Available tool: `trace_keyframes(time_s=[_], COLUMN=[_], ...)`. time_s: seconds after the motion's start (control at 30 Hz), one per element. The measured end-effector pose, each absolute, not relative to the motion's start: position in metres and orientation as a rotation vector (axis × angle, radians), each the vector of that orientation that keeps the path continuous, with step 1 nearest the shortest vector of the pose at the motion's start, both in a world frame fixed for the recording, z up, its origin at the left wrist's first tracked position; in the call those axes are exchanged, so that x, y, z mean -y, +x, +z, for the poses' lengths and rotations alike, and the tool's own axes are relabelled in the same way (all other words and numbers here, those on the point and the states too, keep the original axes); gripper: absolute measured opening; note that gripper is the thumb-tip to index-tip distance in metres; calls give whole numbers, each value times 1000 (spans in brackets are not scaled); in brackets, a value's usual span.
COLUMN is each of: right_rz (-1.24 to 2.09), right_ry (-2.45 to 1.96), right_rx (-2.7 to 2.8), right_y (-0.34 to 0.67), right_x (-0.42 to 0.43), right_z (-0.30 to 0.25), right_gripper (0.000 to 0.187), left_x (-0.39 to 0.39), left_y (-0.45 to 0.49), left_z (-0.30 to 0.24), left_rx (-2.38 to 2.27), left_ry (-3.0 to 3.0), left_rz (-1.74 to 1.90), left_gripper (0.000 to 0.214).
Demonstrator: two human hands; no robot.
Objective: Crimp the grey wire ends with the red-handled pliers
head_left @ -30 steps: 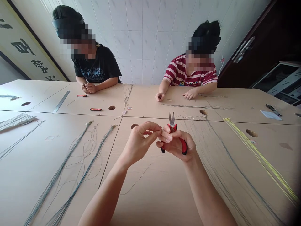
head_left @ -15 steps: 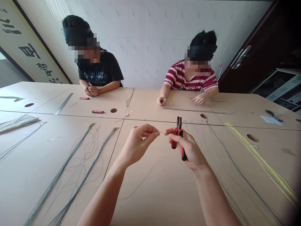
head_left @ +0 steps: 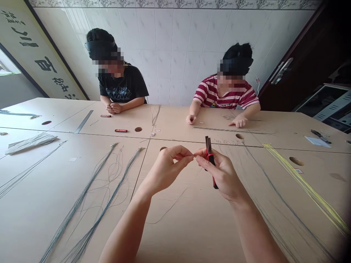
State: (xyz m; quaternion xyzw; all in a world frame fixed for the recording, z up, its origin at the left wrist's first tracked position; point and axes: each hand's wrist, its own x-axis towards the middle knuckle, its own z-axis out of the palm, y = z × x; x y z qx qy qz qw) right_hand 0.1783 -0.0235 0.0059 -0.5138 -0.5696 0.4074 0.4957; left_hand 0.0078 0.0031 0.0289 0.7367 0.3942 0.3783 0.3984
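Note:
My left hand (head_left: 173, 168) is raised over the table, thumb and forefinger pinched on the end of a thin cord (head_left: 194, 156). Only a tiny bit of it shows between the fingertips. My right hand (head_left: 223, 177) holds pliers (head_left: 210, 155) with red and black handles in the palm, jaws pointing up and away. Its thumb and forefinger meet the left fingertips at the cord; whether they grip it too, I cannot tell. A single loose thin strand (head_left: 171, 210) lies on the table below my hands.
Blue-grey cord bundles (head_left: 82, 197) (head_left: 112, 199) lie left, yellow cords (head_left: 304, 182) and a grey cord bundle (head_left: 276, 191) right. The table (head_left: 164, 241) has round holes and seams. Across it sit two people, one in black (head_left: 123, 86), one in striped red (head_left: 225, 91). Red-black markers (head_left: 121, 130) lie near them.
My hands have come together, the right finger and thumb now meeting the left at the cord. The pliers have turned more edge-on. The head view has tilted up and shifted left.

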Motion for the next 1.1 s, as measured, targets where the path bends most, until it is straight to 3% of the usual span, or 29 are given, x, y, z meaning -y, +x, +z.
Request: trace_keyframes(time_s=[0.43,1.1], right_rz=[864,963], right_ry=[-1339,-1334], right_rx=[1326,1424], right_y=[199,181], right_x=[5,14], right_z=[-36,-23], right_gripper=[24,26], left_x=[-35,-18], left_y=[-18,7], left_z=[11,14], left_rx=[-1189,-1122], left_ry=[1666,1880], left_rz=[973,737], left_gripper=[14,19])
